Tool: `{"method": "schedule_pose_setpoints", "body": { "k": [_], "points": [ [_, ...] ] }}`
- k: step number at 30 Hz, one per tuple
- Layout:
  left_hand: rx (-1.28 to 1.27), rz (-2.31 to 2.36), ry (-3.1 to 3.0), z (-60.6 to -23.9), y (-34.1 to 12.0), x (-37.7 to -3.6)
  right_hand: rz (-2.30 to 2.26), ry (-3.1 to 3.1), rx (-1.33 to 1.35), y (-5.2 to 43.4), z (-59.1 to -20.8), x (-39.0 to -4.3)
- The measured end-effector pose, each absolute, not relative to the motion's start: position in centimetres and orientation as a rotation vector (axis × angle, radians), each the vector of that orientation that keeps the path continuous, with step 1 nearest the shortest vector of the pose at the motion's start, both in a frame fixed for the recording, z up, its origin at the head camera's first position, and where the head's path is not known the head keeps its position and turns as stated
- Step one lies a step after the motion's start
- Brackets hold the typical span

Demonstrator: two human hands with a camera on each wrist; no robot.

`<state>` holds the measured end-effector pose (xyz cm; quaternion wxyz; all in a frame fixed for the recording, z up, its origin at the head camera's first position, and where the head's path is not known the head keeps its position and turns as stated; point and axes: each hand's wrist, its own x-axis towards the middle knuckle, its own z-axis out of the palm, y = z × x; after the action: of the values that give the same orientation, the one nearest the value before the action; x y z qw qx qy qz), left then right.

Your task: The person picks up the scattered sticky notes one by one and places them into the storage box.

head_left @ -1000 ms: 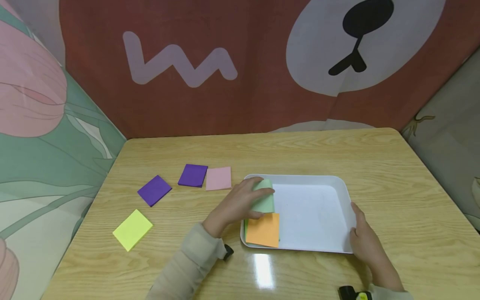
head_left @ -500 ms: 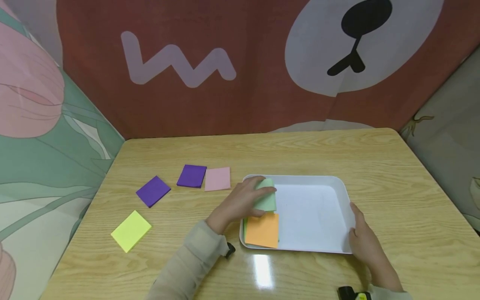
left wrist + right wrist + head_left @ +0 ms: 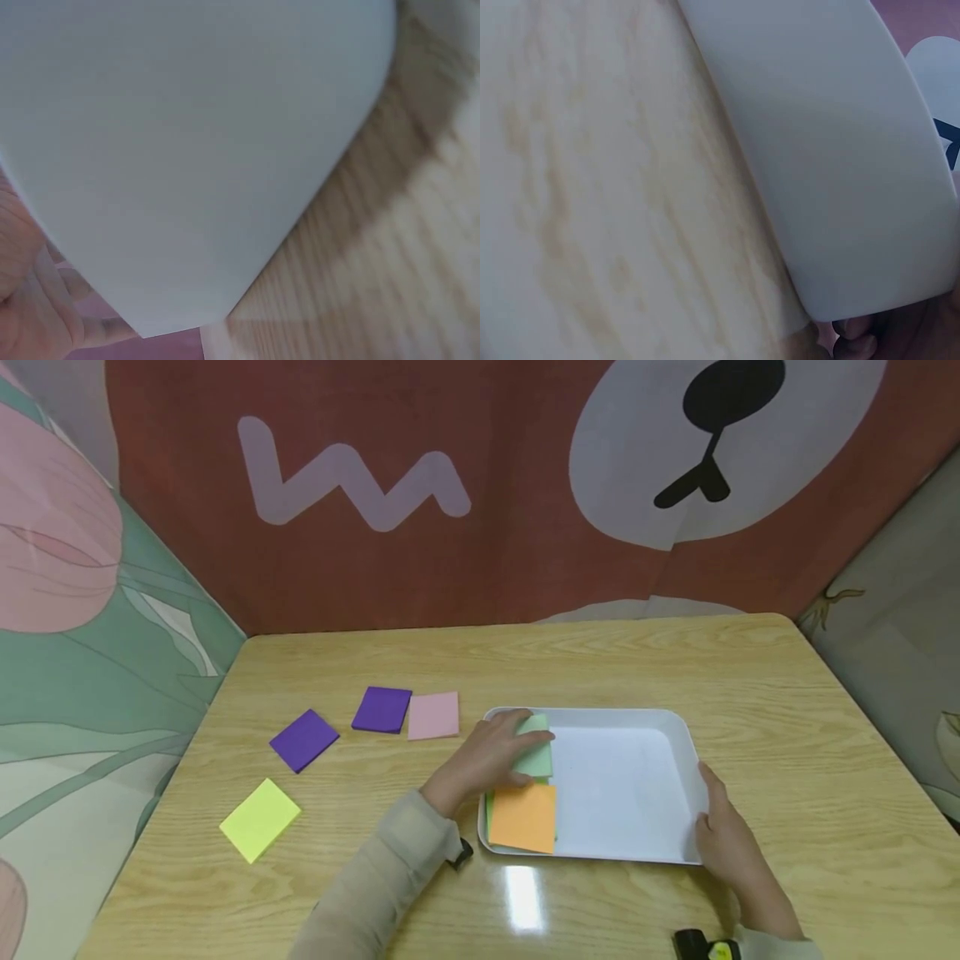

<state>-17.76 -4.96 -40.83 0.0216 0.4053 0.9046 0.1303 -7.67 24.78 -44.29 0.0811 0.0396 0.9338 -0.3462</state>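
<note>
In the head view, a white tray [image 3: 626, 785] lies on the wooden table. At its left end, my left hand [image 3: 483, 758] pinches a mint-green sticky note pad [image 3: 537, 760], thumb at the near edge and fingers over the far part, which they partly hide. Just nearer to me, an orange sticky note pad [image 3: 523, 818] sits in the tray's near left corner, a green edge showing beneath it. My right hand [image 3: 726, 839] holds the tray's right end, with the thumb by the rim. The right wrist view shows curled fingertips [image 3: 855, 341] below the tray's outer wall.
Left of the tray on the table [image 3: 360, 877] lie a pink pad [image 3: 433, 716], a purple pad [image 3: 382, 709], a second purple pad [image 3: 303, 741] and a yellow pad [image 3: 259, 820]. Printed cloth [image 3: 517, 527] hangs behind the table's far edge.
My left hand has shifted the mint-green pad slightly to the right and away from me, against the tray. The right hand keeps its place at the tray's end.
</note>
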Motion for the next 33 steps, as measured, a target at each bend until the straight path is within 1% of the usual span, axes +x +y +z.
{"method": "schedule_pose_setpoints", "body": {
  "k": [6, 14, 33],
  "points": [
    [1.231, 0.372, 2.799, -41.0, -4.7, -18.0, -1.033, 2.785, 0.110, 24.8, -44.3, -7.7],
    [1.270, 0.333, 2.806, -41.2, -4.4, -18.2, -1.021, 2.797, 0.112, 24.7, -44.3, -7.6],
    [1.191, 0.279, 2.757, -42.1, -4.0, -18.9, -1.021, 2.804, 0.112, 24.7, -44.1, -7.5]
  ]
}}
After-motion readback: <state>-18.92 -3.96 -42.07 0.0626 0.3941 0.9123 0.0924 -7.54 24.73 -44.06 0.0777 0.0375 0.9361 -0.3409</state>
